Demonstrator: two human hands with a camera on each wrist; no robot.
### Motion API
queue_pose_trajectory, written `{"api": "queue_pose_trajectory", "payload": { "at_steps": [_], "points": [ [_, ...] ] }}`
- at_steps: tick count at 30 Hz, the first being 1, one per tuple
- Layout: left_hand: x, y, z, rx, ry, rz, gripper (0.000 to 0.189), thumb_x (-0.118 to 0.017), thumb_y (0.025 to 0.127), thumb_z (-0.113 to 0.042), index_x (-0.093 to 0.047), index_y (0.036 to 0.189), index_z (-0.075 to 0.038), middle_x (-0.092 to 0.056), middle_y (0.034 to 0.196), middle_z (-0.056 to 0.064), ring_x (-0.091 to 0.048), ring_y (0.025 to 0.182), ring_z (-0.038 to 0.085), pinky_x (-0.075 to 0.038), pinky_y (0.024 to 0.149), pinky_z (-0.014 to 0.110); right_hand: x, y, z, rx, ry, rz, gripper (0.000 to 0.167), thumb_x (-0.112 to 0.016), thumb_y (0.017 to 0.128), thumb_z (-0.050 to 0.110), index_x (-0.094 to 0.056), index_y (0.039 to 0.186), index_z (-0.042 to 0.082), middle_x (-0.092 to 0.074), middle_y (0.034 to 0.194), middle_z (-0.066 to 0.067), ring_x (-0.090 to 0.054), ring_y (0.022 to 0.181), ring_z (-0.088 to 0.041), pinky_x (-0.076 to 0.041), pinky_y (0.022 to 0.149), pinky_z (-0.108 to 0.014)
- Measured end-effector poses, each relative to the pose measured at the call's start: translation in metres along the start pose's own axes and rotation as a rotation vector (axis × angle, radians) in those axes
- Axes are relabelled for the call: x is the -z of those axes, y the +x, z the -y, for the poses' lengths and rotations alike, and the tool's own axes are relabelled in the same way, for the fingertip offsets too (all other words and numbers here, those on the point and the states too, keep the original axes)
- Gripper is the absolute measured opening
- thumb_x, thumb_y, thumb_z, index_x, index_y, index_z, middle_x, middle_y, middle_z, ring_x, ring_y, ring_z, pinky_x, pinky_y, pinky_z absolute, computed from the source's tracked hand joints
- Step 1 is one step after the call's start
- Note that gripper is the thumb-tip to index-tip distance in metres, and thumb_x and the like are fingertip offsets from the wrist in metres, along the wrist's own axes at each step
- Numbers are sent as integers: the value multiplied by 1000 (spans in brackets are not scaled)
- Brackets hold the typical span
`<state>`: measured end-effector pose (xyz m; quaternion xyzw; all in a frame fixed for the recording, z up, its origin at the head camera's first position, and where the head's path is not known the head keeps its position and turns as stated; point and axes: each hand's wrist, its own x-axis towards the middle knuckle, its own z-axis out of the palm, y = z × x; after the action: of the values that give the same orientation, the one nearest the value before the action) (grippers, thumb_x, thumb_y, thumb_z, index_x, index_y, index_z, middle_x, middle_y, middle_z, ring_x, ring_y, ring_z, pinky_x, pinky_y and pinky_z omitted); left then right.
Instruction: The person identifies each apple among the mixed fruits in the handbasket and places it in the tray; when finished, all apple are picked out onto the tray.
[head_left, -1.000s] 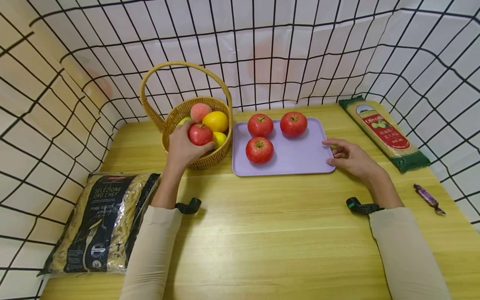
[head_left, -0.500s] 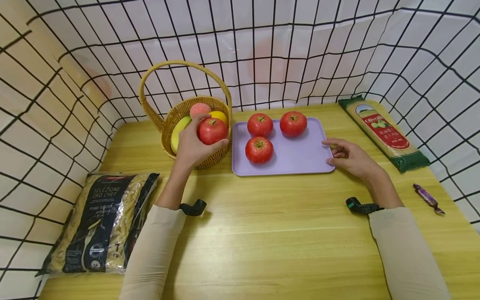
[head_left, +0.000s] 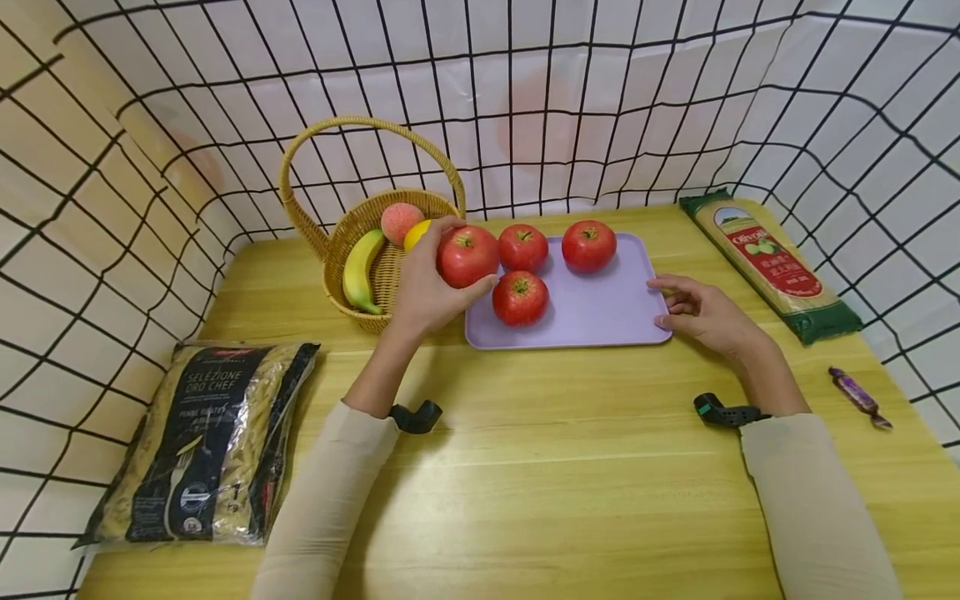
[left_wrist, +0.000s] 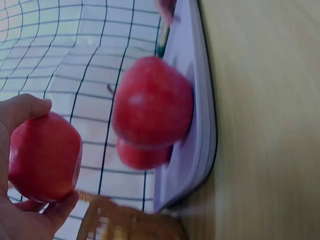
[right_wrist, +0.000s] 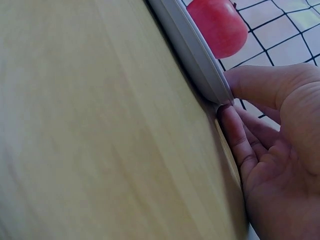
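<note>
A red apple (head_left: 468,257) is held between the thumb and fingers of my left hand (head_left: 422,292), raised near the left end of a lilac tray (head_left: 603,310). Three more apples stay on that tray: one at back left (head_left: 523,247), one at back middle (head_left: 589,247) and one in front (head_left: 521,298). My right hand (right_wrist: 285,135) pinches the tray's right rim, thumb above and fingers below. Behind my left hand stands a wicker basket (head_left: 386,282) holding a banana (head_left: 362,271), a pink peach (head_left: 401,222) and a partly hidden yellow fruit (head_left: 414,237).
At the left lies a bag of penne pasta (head_left: 198,446). A green-ended spaghetti pack (head_left: 768,265) lies at the back right, with a purple wrapped candy (head_left: 859,397) in front of it. Black-gridded white sheeting (head_left: 555,108) encloses the wooden table (head_left: 570,467).
My left hand has lifted the apple out of the basket and carried it right to the tray's left end, uncovering the banana. My right hand has stayed at the tray's rim.
</note>
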<state>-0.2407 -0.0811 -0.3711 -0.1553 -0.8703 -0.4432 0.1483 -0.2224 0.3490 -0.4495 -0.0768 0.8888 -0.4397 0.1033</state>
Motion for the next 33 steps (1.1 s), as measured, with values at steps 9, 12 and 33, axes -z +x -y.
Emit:
{"api": "queue_pose_trajectory", "payload": {
  "at_steps": [9, 12, 33],
  "points": [
    [-35, 1, -26, -40, -107, 110, 75, -86, 76, -49, -52, 140, -28, -63, 133, -5, -61, 117, 14, -56, 99, 40, 0, -3, 2, -27, 11, 24, 57, -70, 100, 20, -50, 153, 12, -35, 164, -8, -45, 114, -21, -41, 85, -7],
    [-48, 1, -35, -25, -96, 143, 76, -86, 76, -52, -51, 140, -30, -63, 134, -5, -60, 117, 15, -56, 98, 41, 0, -4, 2, -25, 21, 24, 58, -70, 99, 20, -50, 153, 11, -34, 164, -8, -45, 113, -20, -41, 85, -6],
    [-147, -16, -71, 88, 22, 306, 86, -83, 83, -41, -34, 151, -20, -47, 143, 6, -58, 121, 19, -55, 102, 39, 0, -1, -2, 4, 27, 15, 58, -72, 98, 19, -51, 151, 9, -32, 166, -9, -45, 110, -16, -42, 83, -8]
  ]
}}
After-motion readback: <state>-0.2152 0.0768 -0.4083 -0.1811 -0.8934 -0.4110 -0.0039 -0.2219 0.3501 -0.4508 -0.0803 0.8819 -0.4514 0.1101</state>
